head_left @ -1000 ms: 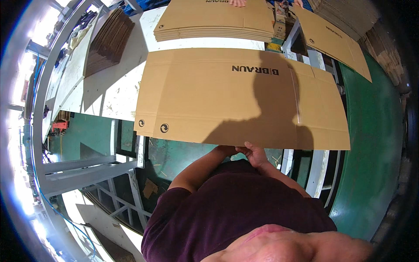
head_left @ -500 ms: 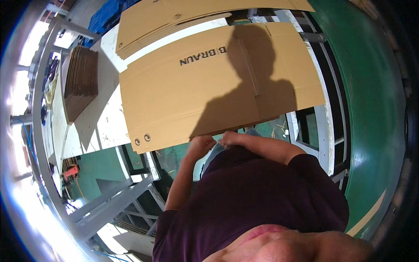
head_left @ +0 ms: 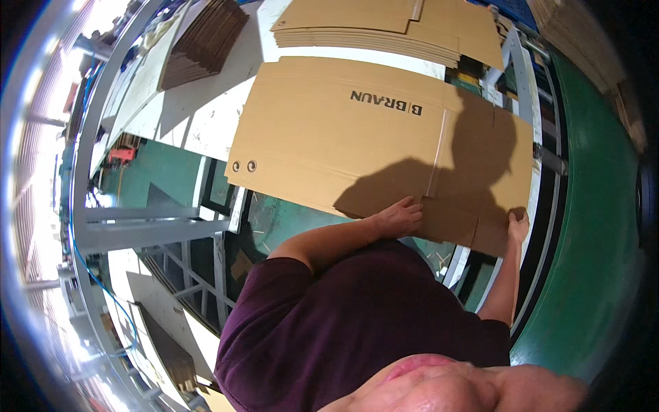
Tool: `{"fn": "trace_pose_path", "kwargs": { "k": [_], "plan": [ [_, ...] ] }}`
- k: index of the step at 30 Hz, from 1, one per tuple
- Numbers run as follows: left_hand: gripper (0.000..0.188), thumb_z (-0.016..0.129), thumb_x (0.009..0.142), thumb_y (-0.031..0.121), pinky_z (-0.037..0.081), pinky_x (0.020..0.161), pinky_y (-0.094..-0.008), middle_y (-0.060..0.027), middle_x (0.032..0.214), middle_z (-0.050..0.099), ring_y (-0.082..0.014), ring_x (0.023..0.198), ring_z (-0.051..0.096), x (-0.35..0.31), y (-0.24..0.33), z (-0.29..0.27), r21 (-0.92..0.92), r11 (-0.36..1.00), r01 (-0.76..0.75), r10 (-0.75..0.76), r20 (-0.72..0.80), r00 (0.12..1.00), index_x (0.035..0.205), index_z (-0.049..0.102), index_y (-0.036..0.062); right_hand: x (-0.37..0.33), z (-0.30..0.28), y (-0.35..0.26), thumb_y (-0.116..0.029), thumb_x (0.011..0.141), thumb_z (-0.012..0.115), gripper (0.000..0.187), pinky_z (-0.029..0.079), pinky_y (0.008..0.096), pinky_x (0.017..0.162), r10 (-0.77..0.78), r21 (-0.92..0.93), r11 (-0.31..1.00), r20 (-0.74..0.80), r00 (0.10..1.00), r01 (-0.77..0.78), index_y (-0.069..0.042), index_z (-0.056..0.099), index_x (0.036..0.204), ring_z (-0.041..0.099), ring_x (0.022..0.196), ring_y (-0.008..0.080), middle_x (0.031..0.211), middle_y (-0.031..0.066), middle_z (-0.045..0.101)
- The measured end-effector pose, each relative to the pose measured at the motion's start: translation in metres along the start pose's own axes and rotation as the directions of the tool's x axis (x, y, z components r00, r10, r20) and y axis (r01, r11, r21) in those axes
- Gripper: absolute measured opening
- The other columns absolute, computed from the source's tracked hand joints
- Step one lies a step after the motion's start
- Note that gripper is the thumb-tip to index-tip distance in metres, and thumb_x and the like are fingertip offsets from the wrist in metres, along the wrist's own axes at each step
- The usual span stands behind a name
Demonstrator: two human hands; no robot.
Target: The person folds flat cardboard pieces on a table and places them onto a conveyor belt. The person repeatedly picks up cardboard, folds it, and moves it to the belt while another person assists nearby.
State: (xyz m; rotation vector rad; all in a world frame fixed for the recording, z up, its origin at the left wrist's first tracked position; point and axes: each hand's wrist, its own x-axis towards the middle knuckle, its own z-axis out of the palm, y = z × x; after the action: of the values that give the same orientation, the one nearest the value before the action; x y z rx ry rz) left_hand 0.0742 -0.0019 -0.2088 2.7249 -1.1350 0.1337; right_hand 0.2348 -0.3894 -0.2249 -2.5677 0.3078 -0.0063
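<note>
A large flattened cardboard box (head_left: pixel 329 123) lies across the white table in front of me, with dark printing, two round marks at its near left corner and a slit toward its right. My left hand (head_left: pixel 400 218) rests over its near edge, fingers loosely bent and lying on the board. At the near right corner my right hand (head_left: pixel 519 224) pinches the edge, its fingertips on the board and the thumb partly hidden. The shadow of a head and shoulders falls over the right part of the box.
Beyond it lies a stack of flattened boxes (head_left: pixel 371 38). A stack of folded cardboard (head_left: pixel 206 44) leans on the white table (head_left: pixel 199 113) at the far left. A metal frame (head_left: pixel 151 230) stands at left, over a green floor (head_left: pixel 590 178).
My hands have moved apart: the right has gone to the box's near right corner, the left rightward along the near edge. The view has turned, so the box appears tilted differently.
</note>
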Motion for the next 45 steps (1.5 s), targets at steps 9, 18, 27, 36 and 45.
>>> {"fn": "trace_pose_path", "kwargs": {
  "k": [9,18,27,36,45],
  "plan": [
    [0.013,0.057,0.071,0.017,0.034,0.102,-0.0482,-0.0133,0.099,0.056,-0.0291,0.112,0.049,-0.055,-0.011,0.011,-0.144,0.982,0.125,-0.146,-0.146,0.979,0.079,0.056,0.0059,0.010,-0.049,-0.089,-0.006,0.067,0.069,0.041,0.047,0.0329,0.077,-0.238,0.165,0.964,0.171,0.956,0.210,0.002,0.058,0.107,0.063,0.086,0.0222,0.099,0.0135,0.065],
    [0.049,0.071,0.065,0.020,0.040,0.098,-0.0418,-0.0159,0.117,0.051,-0.0335,0.117,0.046,-0.045,-0.014,-0.009,-0.454,0.831,0.321,-0.427,-0.152,0.891,0.108,0.054,0.0013,-0.137,0.119,-0.256,-0.027,0.075,0.067,0.050,0.044,0.0439,0.092,-0.493,-0.258,0.771,0.336,0.802,0.582,0.000,0.054,0.114,0.046,0.116,0.0337,0.126,0.0236,0.046],
    [0.063,0.072,0.067,0.032,0.041,0.096,-0.0425,-0.0173,0.126,0.046,-0.0342,0.120,0.043,-0.054,-0.030,0.009,-0.261,0.940,0.220,-0.233,-0.022,0.972,0.117,0.052,-0.0015,-0.136,0.137,-0.219,-0.025,0.076,0.065,0.050,0.029,0.0468,0.104,-0.577,-0.077,0.798,0.190,0.795,0.598,-0.004,0.053,0.120,0.032,0.128,0.0343,0.137,0.0090,0.039],
    [0.063,0.066,0.072,0.043,0.037,0.095,-0.0433,-0.0152,0.124,0.048,-0.0303,0.119,0.041,-0.052,-0.046,0.012,-0.207,0.971,0.119,-0.121,0.005,0.993,0.117,0.054,0.0006,-0.050,0.149,-0.212,-0.033,0.078,0.063,0.054,0.023,0.0494,0.106,-0.493,-0.183,0.851,0.045,0.869,0.492,-0.012,0.049,0.126,0.026,0.132,0.0319,0.141,0.0064,0.035],
    [0.060,0.065,0.070,0.048,0.040,0.090,-0.0419,-0.0090,0.121,0.050,-0.0253,0.114,0.044,-0.053,-0.052,0.026,-0.256,0.963,0.081,-0.079,0.017,0.997,0.112,0.058,0.0061,0.115,0.218,-0.311,-0.028,0.086,0.052,0.043,0.024,0.0481,0.104,-0.644,-0.266,0.739,-0.012,0.765,0.619,-0.014,0.046,0.126,0.033,0.127,0.0281,0.130,0.0072,0.044]
  ]
}}
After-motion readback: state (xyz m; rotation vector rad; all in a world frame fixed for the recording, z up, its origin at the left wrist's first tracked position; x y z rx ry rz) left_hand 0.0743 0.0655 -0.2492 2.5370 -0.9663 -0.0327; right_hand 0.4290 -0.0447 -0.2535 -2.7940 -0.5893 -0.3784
